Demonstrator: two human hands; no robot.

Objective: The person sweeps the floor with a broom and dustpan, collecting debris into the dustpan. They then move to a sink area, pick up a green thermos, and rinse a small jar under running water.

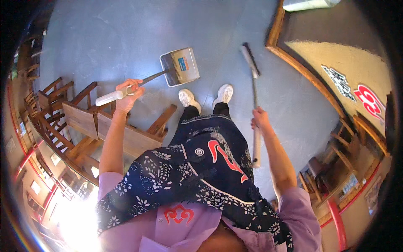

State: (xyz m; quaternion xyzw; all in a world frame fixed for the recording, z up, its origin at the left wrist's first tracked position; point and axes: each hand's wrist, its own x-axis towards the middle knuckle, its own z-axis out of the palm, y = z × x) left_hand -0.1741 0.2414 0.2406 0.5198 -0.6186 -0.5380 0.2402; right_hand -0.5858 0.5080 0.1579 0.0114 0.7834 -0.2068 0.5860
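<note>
My left hand (129,94) is closed around the pale upper handle of a long-handled dustpan (189,74). The pan is ahead of my shoes, its shaft slanting back to my hand, and a label with print sticks to its inside. In my right hand (262,119) is the handle of a broom (254,91). The broom's head, with dark bristles, points away from me to the right of the dustpan and looks slightly blurred. Whether the head touches the floor, I cannot tell. No debris is plain in the pan.
Grey floor (135,41) spreads ahead of my white shoes (224,94). Wooden benches (126,132) and chairs stand at my left. On the right runs a wood-edged counter or partition (302,67) with a tan panel bearing writing and a red emblem. More wooden furniture stands at the lower right.
</note>
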